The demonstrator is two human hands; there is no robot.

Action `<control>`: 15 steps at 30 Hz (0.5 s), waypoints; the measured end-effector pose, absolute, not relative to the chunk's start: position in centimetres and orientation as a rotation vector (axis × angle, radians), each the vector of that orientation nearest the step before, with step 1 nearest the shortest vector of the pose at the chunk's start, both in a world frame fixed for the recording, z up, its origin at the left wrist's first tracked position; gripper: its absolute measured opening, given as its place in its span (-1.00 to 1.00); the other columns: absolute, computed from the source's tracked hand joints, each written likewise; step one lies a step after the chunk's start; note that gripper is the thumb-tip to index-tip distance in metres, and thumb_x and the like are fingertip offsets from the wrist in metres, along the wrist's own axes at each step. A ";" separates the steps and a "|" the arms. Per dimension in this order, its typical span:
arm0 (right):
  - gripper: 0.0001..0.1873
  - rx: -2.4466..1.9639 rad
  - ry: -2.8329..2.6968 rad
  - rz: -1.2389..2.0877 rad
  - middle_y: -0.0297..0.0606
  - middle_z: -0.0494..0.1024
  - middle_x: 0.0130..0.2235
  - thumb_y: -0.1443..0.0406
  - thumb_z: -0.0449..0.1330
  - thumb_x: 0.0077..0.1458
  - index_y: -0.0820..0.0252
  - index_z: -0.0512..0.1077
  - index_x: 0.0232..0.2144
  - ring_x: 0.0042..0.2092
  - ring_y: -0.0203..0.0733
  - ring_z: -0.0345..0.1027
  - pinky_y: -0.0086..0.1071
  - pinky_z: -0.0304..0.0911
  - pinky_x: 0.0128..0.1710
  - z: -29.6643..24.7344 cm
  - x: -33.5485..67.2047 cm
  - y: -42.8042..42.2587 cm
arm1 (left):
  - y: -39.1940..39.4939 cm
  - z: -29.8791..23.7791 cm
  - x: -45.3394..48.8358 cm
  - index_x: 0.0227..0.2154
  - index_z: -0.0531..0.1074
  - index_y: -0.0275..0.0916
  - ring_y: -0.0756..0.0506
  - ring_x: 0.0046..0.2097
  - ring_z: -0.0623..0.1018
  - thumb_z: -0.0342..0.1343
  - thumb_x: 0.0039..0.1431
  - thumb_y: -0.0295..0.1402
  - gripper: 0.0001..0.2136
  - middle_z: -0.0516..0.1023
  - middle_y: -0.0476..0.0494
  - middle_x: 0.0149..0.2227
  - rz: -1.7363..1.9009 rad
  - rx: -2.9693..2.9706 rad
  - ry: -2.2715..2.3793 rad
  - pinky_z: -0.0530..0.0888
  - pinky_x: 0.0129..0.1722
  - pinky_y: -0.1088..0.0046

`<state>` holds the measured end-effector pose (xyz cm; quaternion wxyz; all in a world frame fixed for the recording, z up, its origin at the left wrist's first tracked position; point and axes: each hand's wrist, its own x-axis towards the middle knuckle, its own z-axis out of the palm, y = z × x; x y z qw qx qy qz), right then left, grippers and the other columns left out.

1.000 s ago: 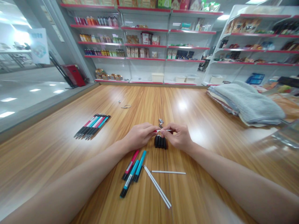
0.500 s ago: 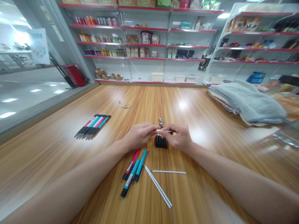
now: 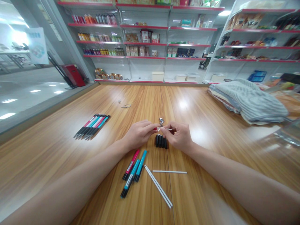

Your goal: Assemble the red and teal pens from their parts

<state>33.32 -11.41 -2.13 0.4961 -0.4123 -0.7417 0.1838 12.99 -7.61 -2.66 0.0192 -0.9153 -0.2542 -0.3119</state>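
Observation:
My left hand [image 3: 140,133] is closed on a pen barrel [image 3: 155,128], of which a red bit shows at the fingertips. Facing it, my right hand [image 3: 178,136] pinches a thin white ink refill [image 3: 168,129] whose end meets the barrel's opening; how deep it sits I cannot tell. Just below the fingers lie several black grips [image 3: 161,141], and small silver pen tips [image 3: 161,120] lie beyond. Nearer me are one red barrel [image 3: 132,164] and two blue barrels [image 3: 141,165]. Three white refills [image 3: 159,187] rest to their right, one of them crosswise.
A row of assembled pens [image 3: 92,126] lies at the left. Farther back is a small wire ring [image 3: 126,106]. Folded cloths [image 3: 248,100] are stacked at the right, near a clear container [image 3: 289,134]. Stocked shelves [image 3: 145,43] stand behind the wooden table [image 3: 199,193].
Both hands stay together at the same spot, with only a slight shift of the fingers around the barrel and refill. The whole view has moved a little.

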 end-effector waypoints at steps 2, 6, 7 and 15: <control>-0.79 -1.017 -1.783 0.433 -0.31 0.45 -0.60 0.20 0.20 0.07 0.19 0.42 -0.52 -0.58 -0.32 0.26 -0.44 0.16 -0.57 -2.2 33.3 -11.4 | -7.5 -2.7 13.0 -0.02 0.41 -0.24 -0.05 -0.24 0.46 -0.06 0.30 -0.31 -0.73 0.53 -0.19 -0.27 -0.975 -2.835 -0.798 0.38 -0.22 0.43; -0.78 -0.993 -1.808 0.503 -0.30 0.45 -0.60 0.20 0.20 0.08 0.20 0.44 -0.51 -0.58 -0.32 0.27 -0.44 0.17 -0.57 -2.3 33.3 -11.3 | -7.3 -2.8 12.8 -0.04 0.42 -0.24 -0.05 -0.27 0.44 -0.05 0.30 -0.31 -0.73 0.52 -0.18 -0.29 -0.963 -2.806 -0.806 0.37 -0.24 0.42; -0.78 -0.975 -1.819 0.536 -0.31 0.45 -0.60 0.19 0.19 0.08 0.20 0.45 -0.51 -0.58 -0.32 0.26 -0.44 0.17 -0.57 -2.3 33.4 -11.2 | -7.3 -2.8 12.8 -0.04 0.43 -0.24 -0.05 -0.28 0.44 -0.05 0.30 -0.30 -0.73 0.52 -0.18 -0.30 -0.956 -2.804 -0.796 0.37 -0.24 0.42; -0.78 -0.934 -1.820 0.599 -0.32 0.45 -0.61 0.18 0.22 0.07 0.21 0.47 -0.49 -0.59 -0.33 0.25 -0.44 0.17 -0.58 -2.5 33.5 -11.2 | -7.1 -2.8 12.7 -0.05 0.44 -0.22 -0.05 -0.30 0.42 -0.05 0.30 -0.27 -0.72 0.50 -0.16 -0.36 -0.918 -2.776 -0.757 0.33 -0.26 0.41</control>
